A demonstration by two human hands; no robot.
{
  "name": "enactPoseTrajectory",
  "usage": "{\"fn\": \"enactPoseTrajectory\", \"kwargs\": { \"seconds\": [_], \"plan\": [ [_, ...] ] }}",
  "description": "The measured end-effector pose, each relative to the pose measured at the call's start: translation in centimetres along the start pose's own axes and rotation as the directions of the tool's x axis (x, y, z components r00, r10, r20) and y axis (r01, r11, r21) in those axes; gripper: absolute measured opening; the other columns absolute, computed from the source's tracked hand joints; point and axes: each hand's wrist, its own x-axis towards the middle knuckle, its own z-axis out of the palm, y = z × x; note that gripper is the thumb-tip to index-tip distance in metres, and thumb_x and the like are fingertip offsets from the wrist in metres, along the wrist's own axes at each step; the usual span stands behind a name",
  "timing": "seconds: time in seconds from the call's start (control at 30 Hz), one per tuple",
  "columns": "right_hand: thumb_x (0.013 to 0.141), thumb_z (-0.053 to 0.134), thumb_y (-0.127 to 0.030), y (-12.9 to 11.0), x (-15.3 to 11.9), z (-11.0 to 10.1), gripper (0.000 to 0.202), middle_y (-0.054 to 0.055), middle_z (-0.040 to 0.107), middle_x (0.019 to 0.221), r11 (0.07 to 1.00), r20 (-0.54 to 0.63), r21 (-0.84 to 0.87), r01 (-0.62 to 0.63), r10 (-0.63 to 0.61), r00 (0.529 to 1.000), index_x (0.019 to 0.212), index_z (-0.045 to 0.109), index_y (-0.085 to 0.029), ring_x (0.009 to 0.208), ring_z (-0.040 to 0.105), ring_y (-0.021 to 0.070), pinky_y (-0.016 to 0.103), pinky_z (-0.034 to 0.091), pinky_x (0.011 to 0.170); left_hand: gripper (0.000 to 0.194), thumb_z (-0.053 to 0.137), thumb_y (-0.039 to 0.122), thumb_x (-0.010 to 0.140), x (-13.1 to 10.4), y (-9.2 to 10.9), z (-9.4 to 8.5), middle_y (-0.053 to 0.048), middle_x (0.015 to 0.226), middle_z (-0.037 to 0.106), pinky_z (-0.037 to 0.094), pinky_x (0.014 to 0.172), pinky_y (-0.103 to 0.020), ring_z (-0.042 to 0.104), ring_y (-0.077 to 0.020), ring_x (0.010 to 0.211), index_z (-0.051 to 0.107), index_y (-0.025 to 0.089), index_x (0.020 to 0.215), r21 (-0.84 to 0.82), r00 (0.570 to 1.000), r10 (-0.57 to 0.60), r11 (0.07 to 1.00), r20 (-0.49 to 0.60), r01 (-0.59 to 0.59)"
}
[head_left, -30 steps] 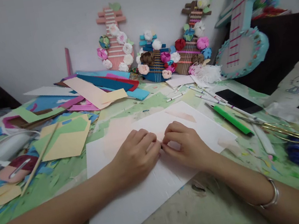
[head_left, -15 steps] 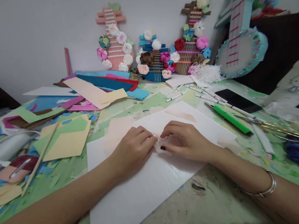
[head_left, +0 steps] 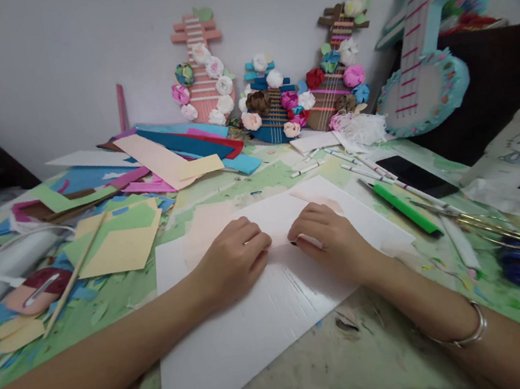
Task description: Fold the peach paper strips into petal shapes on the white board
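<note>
My left hand (head_left: 231, 259) rests over a white board (head_left: 222, 365), thumb and fingers pinched together. Facing it, my right hand (head_left: 330, 241) is closed too, its fingers curled down to the thumb. Between the fingertips stretches a small piece of pale pink paper (head_left: 281, 242), held at both ends; most of it is hidden by the fingers. Beside my left hand, partly under the board's edge, lies a sheet of pale pink paper (head_left: 203, 226). Another pink scrap (head_left: 316, 199) lies on the board behind my right hand.
At right lie a green utility knife (head_left: 405, 209), scissors (head_left: 487, 227) and a phone (head_left: 416, 176). Colored paper (head_left: 123, 239) and a thin stick (head_left: 75, 276) lie at left. Flower-decorated paper instruments (head_left: 205, 78) and a large turquoise one (head_left: 423, 76) stand at the back.
My hands have moved slightly apart, and the right hand's fingers have curled inward. The pink paper between them now shows as a narrow strip. The view has shifted slightly.
</note>
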Motion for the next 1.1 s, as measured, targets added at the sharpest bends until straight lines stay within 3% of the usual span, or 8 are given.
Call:
{"fn": "enactPoseTrajectory", "kwargs": {
  "seconds": [0.13, 0.3, 0.47, 0.6, 0.87, 1.1],
  "plan": [
    [0.080, 0.052, -0.005, 0.4, -0.2, -0.3, 0.017, 0.003, 0.067, 0.075, 0.999, 0.031, 0.037, -0.032, 0.031, 0.999, 0.080, 0.062, -0.018, 0.079, 0.056, 0.0181, 0.032, 0.041, 0.071, 0.016, 0.047, 0.006, 0.085, -0.4, -0.3, -0.2, -0.006, 0.082, 0.064, 0.043, 0.076, -0.033, 0.053, -0.0187, 0.082, 0.058, 0.013, 0.095, -0.076, 0.998, -0.040, 0.996, 0.049, 0.043],
    [0.074, 0.061, -0.007, 0.4, -0.2, -0.8, 0.014, 0.003, 0.068, 0.077, 0.971, 0.119, 0.101, -0.217, 0.205, 0.971, 0.079, 0.066, -0.019, 0.074, 0.061, 0.0161, 0.030, 0.045, 0.070, 0.011, 0.053, 0.009, 0.082, -0.7, -0.9, -0.5, -0.002, 0.080, 0.067, 0.046, 0.074, -0.030, 0.057, -0.0165, 0.081, 0.061, 0.017, 0.084, -0.224, 0.983, -0.154, 0.959, 0.099, 0.173],
    [0.075, 0.061, -0.010, 0.6, -0.1, -1.1, 0.012, 0.004, 0.068, 0.075, 0.972, 0.184, 0.152, -0.181, 0.152, 0.971, 0.075, 0.068, -0.020, 0.079, 0.061, 0.0185, 0.031, 0.047, 0.072, 0.011, 0.056, 0.020, 0.083, -0.6, -1.3, -0.6, -0.003, 0.080, 0.068, 0.049, 0.072, -0.029, 0.060, -0.0164, 0.080, 0.067, 0.020, 0.079, -0.328, 0.969, -0.206, 0.914, 0.136, 0.240],
    [0.077, 0.059, -0.009, 0.5, 0.0, -1.2, 0.012, 0.005, 0.066, 0.080, 0.973, 0.208, 0.143, -0.183, 0.151, 0.966, 0.076, 0.066, -0.019, 0.084, 0.058, 0.0193, 0.032, 0.045, 0.073, 0.012, 0.057, 0.018, 0.081, -0.5, -1.2, -0.7, -0.004, 0.083, 0.064, 0.049, 0.071, -0.029, 0.060, -0.0149, 0.078, 0.068, 0.019, 0.078, -0.352, 0.959, -0.230, 0.894, 0.169, 0.276],
    [0.076, 0.061, -0.013, 1.0, -0.1, -0.5, 0.007, 0.001, 0.058, 0.077, 0.877, 0.274, 0.205, -0.434, 0.375, 0.886, 0.072, 0.063, -0.017, 0.068, 0.051, 0.0114, 0.025, 0.039, 0.062, 0.008, 0.060, 0.018, 0.077, -0.4, -1.3, -0.5, -0.004, 0.091, 0.058, 0.052, 0.069, -0.027, 0.059, -0.0141, 0.081, 0.065, 0.017, 0.070, -0.383, 0.928, -0.325, 0.846, 0.181, 0.371],
    [0.076, 0.059, -0.015, 1.1, -0.2, 0.1, 0.007, 0.002, 0.055, 0.079, 0.836, 0.265, 0.245, -0.491, 0.429, 0.863, 0.071, 0.063, -0.017, 0.067, 0.050, 0.0111, 0.025, 0.039, 0.062, 0.014, 0.055, 0.021, 0.082, -0.5, -1.0, -0.3, -0.007, 0.104, 0.055, 0.051, 0.061, -0.026, 0.058, -0.0132, 0.077, 0.062, 0.016, 0.071, -0.344, 0.908, -0.367, 0.842, 0.200, 0.416]
  ]
}}
